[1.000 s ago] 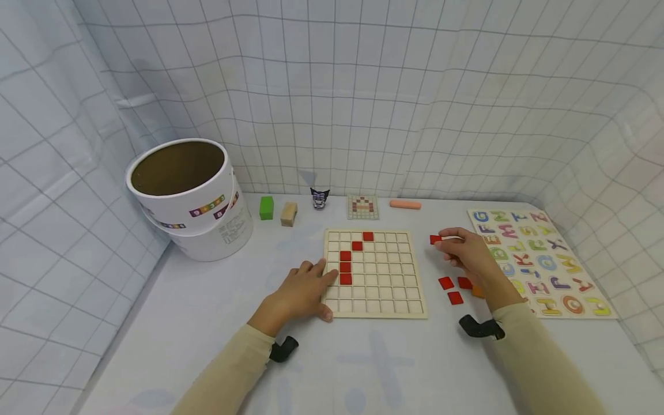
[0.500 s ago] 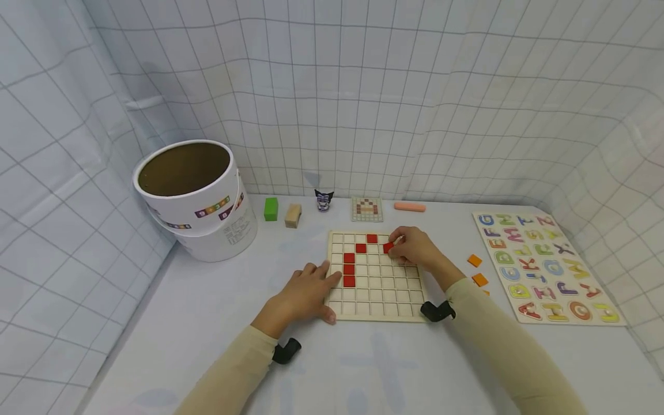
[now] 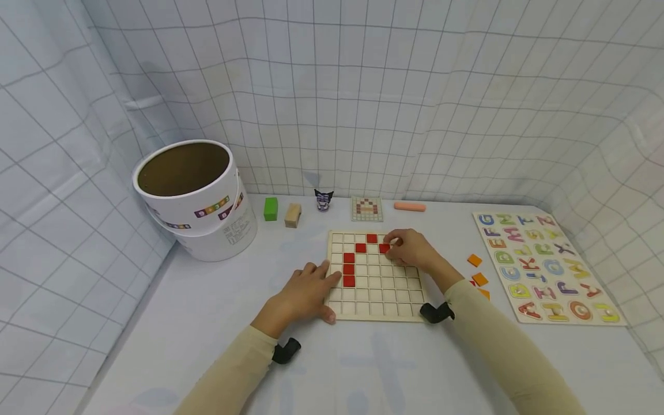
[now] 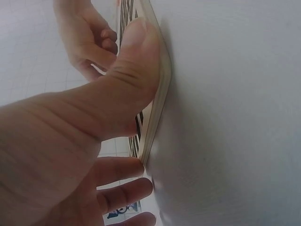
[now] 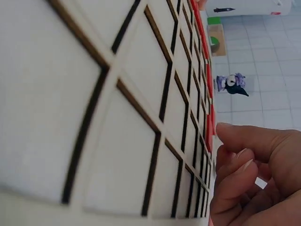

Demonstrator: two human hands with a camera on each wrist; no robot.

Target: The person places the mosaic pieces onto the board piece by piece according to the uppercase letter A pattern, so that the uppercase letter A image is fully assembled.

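A square wooden grid board (image 3: 384, 291) lies on the table with several red square tiles (image 3: 349, 270) set in its cells. My left hand (image 3: 306, 293) rests at the board's left edge, fingers spread; in the left wrist view its thumb (image 4: 136, 56) lies along the board's rim. Over the upper right part of the board, my right hand (image 3: 412, 251) bends its finger and thumb at one red tile (image 3: 384, 248), which appears to sit at a cell. In the right wrist view the fingers (image 5: 235, 174) are curled close to the board's far side.
Orange tiles (image 3: 479, 279) and a bit of red lie right of the board, partly behind the sleeve. Farther right is an alphabet puzzle board (image 3: 550, 265). Along the back stand a white bucket (image 3: 207, 230), green block (image 3: 271, 209), wooden block (image 3: 293, 215), figurine (image 3: 323, 200), pattern card (image 3: 366, 209) and orange stick (image 3: 410, 206).
My right hand has carried a red tile from the right of the board onto its upper right part, then shifted it slightly left. The left hand has stayed at the board's edge.
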